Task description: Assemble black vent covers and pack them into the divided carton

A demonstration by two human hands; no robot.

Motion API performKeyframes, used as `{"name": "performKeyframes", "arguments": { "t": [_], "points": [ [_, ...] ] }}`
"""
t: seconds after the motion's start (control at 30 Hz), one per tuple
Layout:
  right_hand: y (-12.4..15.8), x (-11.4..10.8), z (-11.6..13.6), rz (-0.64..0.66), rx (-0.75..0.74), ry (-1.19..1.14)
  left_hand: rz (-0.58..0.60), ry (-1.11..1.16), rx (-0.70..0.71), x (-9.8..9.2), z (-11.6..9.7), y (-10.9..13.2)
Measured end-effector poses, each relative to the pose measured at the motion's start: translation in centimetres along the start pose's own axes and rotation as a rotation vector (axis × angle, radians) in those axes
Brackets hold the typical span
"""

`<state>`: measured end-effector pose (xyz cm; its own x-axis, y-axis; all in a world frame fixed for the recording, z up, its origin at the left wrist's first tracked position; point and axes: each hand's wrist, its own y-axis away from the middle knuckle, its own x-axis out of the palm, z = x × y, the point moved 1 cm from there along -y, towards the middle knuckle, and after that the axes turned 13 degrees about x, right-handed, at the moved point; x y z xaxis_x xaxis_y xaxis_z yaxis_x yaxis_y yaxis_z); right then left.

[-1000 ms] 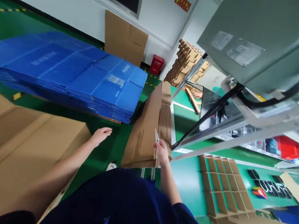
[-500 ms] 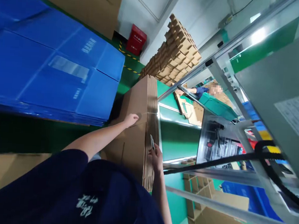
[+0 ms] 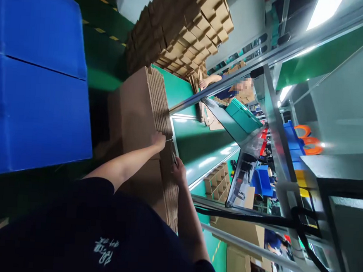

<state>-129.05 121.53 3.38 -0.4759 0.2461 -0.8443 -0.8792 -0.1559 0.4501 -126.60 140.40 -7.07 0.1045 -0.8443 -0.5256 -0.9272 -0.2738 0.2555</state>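
Observation:
A bundle of flattened cardboard boxes point(image 3: 137, 104) stands on edge in front of me, its layered edges facing up and to the right. A thin pale strap point(image 3: 168, 140) crosses those edges. My left hand point(image 3: 158, 141) is closed at the strap, its fingers against the cardboard; the fingertips are partly hidden. Just below and to the right, my right hand point(image 3: 179, 170) is closed round a utility knife point(image 3: 174, 158), whose blade end points up near the strap. Whether the blade touches the strap I cannot tell.
Blue boxes point(image 3: 45, 85) stand at left. Behind the bundle rises a tall stack of cardboard pieces point(image 3: 183, 24). A green-topped workbench point(image 3: 202, 148) with a metal frame point(image 3: 228, 85) lies at right. Across it, a co-worker's hand point(image 3: 205, 82) touches cardboard. A black cable point(image 3: 241, 217) runs low right.
My left hand has moved from the bundle's broad side to the strap at its edge. The knife has come closer to the strap. My view has shifted to the right.

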Motion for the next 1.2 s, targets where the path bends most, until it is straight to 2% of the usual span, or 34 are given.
{"name": "performKeyframes", "arguments": {
  "t": [0.2, 0.37, 0.7, 0.87, 1.0, 1.2],
  "points": [
    [-5.0, 1.1, 4.5, 0.047, 0.002, 0.236, 0.099, -0.078, 0.013, 0.1, -1.2, -0.8],
    [-7.4, 2.0, 5.5, 0.106, 0.05, 0.324, 0.147, -0.096, 0.028, 0.1, -1.6, -0.4],
    [-7.8, 1.9, 4.4, 0.075, 0.029, 0.378, 0.203, -0.096, 0.012, 0.0, -0.7, -1.4],
    [-8.1, 1.6, 4.9, 0.061, 0.062, 0.409, 0.187, -0.122, 0.017, 0.4, -1.3, -1.0],
    [-7.6, 1.1, 5.5, 0.069, 0.083, 0.532, 0.172, -0.15, 0.048, 0.8, -1.9, -0.4],
    [-6.5, 0.5, 6.0, 0.074, 0.11, 0.575, 0.224, -0.177, 0.057, 0.7, -2.1, -0.3]
  ]
}}
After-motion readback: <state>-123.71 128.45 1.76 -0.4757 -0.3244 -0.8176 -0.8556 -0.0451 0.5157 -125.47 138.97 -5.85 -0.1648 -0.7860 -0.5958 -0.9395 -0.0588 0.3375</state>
